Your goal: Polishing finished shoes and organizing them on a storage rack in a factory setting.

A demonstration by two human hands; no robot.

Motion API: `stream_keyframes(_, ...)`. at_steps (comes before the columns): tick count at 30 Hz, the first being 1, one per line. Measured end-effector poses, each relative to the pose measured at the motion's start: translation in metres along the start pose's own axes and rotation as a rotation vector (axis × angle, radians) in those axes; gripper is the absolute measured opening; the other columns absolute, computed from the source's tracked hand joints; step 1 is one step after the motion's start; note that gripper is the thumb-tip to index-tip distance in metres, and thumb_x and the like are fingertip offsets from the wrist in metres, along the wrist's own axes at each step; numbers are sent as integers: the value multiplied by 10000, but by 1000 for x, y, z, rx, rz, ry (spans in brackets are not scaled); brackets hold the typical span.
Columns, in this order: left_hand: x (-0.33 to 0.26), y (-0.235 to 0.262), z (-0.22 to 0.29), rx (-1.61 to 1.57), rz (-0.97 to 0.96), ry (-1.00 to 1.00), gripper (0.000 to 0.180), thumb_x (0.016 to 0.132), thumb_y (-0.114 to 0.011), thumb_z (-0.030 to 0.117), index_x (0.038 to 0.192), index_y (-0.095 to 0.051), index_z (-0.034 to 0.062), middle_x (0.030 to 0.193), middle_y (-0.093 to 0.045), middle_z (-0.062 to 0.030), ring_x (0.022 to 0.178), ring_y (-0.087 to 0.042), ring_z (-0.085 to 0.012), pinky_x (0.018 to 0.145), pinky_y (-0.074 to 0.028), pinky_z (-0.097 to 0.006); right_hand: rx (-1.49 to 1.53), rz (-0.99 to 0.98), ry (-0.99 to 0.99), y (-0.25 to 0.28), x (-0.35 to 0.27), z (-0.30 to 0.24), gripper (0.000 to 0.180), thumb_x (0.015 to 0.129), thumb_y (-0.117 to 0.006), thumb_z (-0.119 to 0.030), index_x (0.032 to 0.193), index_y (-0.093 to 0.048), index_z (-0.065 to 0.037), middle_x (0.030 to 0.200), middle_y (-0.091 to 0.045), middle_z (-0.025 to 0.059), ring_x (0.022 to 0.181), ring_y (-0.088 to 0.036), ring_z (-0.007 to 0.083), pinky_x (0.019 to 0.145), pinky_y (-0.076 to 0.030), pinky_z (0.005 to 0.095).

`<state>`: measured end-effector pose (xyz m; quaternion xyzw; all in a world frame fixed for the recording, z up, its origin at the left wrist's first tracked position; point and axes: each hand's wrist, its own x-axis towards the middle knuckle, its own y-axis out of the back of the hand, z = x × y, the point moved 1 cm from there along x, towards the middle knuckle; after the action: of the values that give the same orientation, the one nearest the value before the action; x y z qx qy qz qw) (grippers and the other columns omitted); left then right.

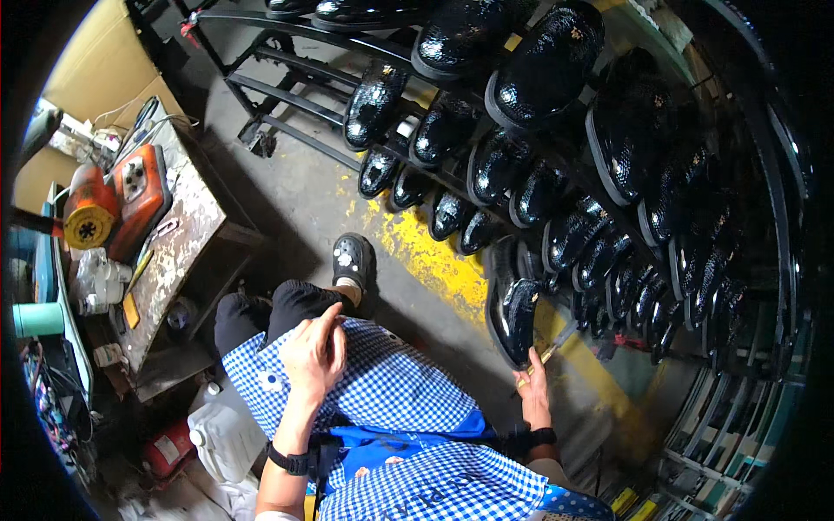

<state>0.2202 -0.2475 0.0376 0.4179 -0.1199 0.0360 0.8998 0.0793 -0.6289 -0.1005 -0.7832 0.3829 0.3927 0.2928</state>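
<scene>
Over my lap, on a blue-and-white checked apron (395,369), is my left hand (313,358). Its index finger is stretched out, and nothing shows in its grasp. My right hand (534,386), out to the right, is closed round a slim tool with a yellowish handle (545,354) and a paler, greyish front end. Whether that is a brush or a blade I cannot make out. Just beyond the right fingertips stands a glossy black shoe (519,313), toe towards me. More shiny textured black shoes (547,65) sit in rows on a rack.
The dark metal rack (300,74) fills the far and right side. At left is a worn wooden table (187,230) with an orange power tool (139,195). A white jug (226,434) stands beside my legs. Yellow paint marks the floor (426,252); stacked frames (721,434) are at lower right.
</scene>
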Motion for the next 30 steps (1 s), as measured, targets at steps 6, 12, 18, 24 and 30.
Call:
stream_keyframes(6, -8, 8, -11, -299, 80, 121, 259, 795, -557, 29, 1048, -608, 52, 836, -650, -112, 713, -625, -187, 644, -480, -260, -191, -289, 102, -24, -31, 6, 169, 815, -624, -171, 923, -551, -63, 720, -566, -5, 437, -443, 49, 315, -259, 154)
stream_keyframes(12, -8, 30, -30, -1102, 110, 598, 398, 921, -474, 169, 1287, -390, 38, 1205, -520, -131, 876, -602, -150, 680, -525, -253, -325, -773, 73, -119, -81, -4, 341, 724, -722, -221, 941, -534, -37, 773, -562, -20, 584, -500, 58, 492, -413, 203)
stream_keyframes(18, -10, 62, -39, -1264, 105, 718, 577, 912, -427, 393, 1364, -264, 74, 1288, -463, -101, 1076, -527, -195, 842, -481, -330, -481, -885, 107, -149, -66, 10, 476, 636, -783, -312, 953, -557, -38, 786, -475, -63, 666, -397, 38, 591, -304, 162)
stream_keyframes(24, -8, 83, -44, -1550, 73, 649, 516, 906, -341, 522, 1244, -434, 143, 1102, -592, -21, 856, -604, -91, 609, -513, -235, -635, -951, 23, -195, -109, 13, 537, 663, -762, -295, 1063, -560, 0, 650, -475, -71, 452, -368, -6, 365, -242, 137)
stream_keyframes(30, -9, 104, -61, -1568, 176, 559, 473, 915, -395, 441, 1265, -397, 122, 1137, -549, -35, 899, -604, -117, 632, -544, -248, -833, -1161, 60, -244, -145, 23, 794, 642, -773, -305, 1263, -407, 30, 963, -587, 29, 595, -521, 42, 464, -407, 161)
